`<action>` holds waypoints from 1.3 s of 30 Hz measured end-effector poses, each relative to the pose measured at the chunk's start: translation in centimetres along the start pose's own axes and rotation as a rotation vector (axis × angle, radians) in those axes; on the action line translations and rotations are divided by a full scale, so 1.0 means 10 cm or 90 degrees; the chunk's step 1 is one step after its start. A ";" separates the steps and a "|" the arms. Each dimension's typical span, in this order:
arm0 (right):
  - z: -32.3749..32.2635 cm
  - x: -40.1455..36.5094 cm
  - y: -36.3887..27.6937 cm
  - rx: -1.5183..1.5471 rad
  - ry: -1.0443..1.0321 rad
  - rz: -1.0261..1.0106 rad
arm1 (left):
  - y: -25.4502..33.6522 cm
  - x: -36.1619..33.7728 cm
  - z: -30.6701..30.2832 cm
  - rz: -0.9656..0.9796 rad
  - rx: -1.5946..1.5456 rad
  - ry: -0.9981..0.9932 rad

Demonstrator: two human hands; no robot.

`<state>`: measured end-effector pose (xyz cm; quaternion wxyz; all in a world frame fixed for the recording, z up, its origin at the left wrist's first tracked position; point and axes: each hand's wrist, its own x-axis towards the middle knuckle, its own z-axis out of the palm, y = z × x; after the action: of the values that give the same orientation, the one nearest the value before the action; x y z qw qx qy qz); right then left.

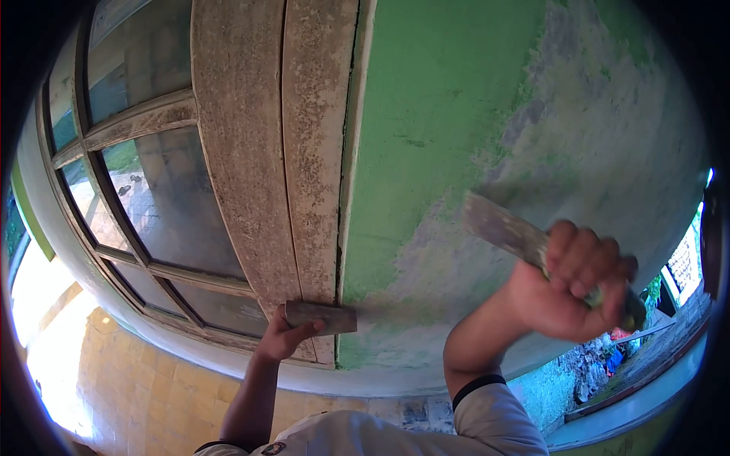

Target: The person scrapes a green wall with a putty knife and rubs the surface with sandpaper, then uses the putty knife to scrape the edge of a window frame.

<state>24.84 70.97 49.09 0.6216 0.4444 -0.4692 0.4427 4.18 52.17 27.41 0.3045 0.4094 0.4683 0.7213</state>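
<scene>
My right hand (578, 281) is closed round the handle of a putty knife (506, 224). Its broad, stained blade points up and left, over the patchy grey part of the green wall (433, 99). Lower down, my left hand (283, 337) grips a flat, rectangular grey-brown blade (327, 318) between thumb and fingers. That blade lies across the edge where the weathered wooden frame (251, 152) meets the wall. Most of the putty knife's handle is hidden inside my fist.
Left of the frame is a window (167, 197) with several glass panes. Yellowish floor tiles (144, 365) stretch out below. On the far right, a ledge (646, 372) and rubble show beyond the wall's end.
</scene>
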 end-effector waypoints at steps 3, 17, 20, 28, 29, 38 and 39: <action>0.03 0.01 -0.21 0.046 -0.023 -0.060 | 0.00 0.01 -0.01 0.013 0.006 -0.001; 0.05 -0.03 0.03 -0.007 0.022 -0.001 | -0.02 0.00 -0.02 -0.033 0.011 -0.002; 0.03 0.01 -0.05 -0.016 0.010 0.024 | -0.02 0.00 -0.02 -0.029 0.001 -0.001; 0.02 0.01 0.00 -0.012 0.021 0.032 | -0.05 0.01 -0.05 -0.037 0.004 0.002; 0.01 0.02 -0.02 -0.014 0.024 0.031 | -0.06 0.00 -0.06 -0.041 0.002 0.002; 0.04 -0.01 0.01 -0.005 0.058 0.036 | -0.05 0.00 -0.03 -0.029 -0.011 0.003; 0.04 0.00 0.00 -0.004 0.059 0.035 | -0.06 0.00 -0.04 -0.028 -0.009 0.003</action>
<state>24.81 70.57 49.13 0.6316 0.4087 -0.4533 0.4780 3.87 52.17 26.79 0.3220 0.3952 0.4729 0.7187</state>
